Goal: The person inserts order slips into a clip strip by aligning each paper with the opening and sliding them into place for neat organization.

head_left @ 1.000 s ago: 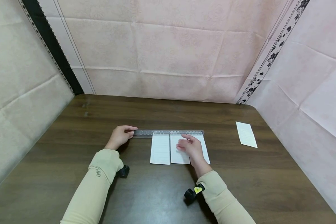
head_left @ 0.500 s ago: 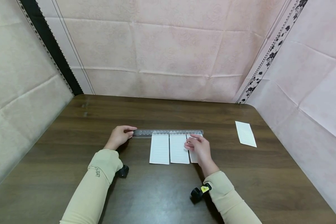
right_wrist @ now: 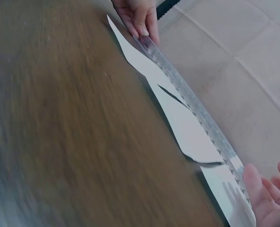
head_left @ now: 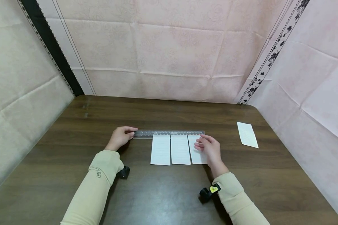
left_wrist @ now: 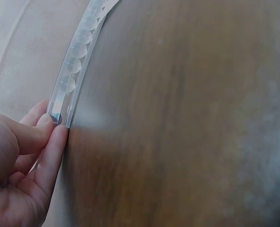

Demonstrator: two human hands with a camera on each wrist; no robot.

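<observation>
A clear plastic ruler (head_left: 146, 134) with a scalloped row along it lies crosswise over the upper edges of three lined white paper slips, the left slip (head_left: 160, 150), the middle slip (head_left: 180, 150) and the right slip (head_left: 194, 153). My left hand (head_left: 119, 137) pinches the ruler's left end between thumb and fingers, as the left wrist view also shows. Over the right slip is my right hand (head_left: 209, 150), fingers loosely bent and spread, with a fingertip close to the ruler's right end. Part of that slip is hidden beneath it.
A fourth white slip (head_left: 247, 135) lies apart, toward the right side of the brown wooden table (head_left: 146, 193). Pale patterned cloth (head_left: 169, 56) hangs behind the table and along both sides.
My right hand has moved to the right, from over the middle and right slips to the ruler's right end, uncovering the middle slip. My left hand and the ruler have stayed put.
</observation>
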